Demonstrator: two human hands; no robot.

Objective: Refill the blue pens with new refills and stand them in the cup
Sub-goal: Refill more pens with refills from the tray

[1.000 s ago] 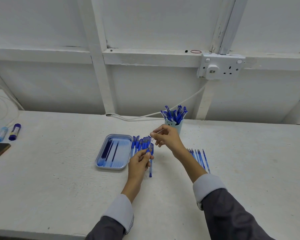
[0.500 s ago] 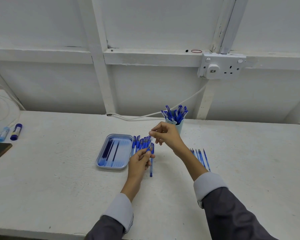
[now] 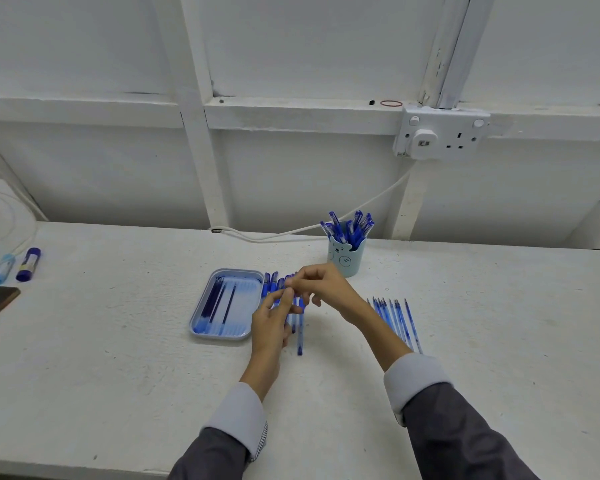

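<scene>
Head view: near the cup (image 3: pixel 345 263), on my side of it, my left hand (image 3: pixel 271 322) grips a blue pen (image 3: pixel 299 339) while my right hand (image 3: pixel 326 289) pinches its top end. Best, I judge, to hold both in line and push gently so nothing bends.
</scene>
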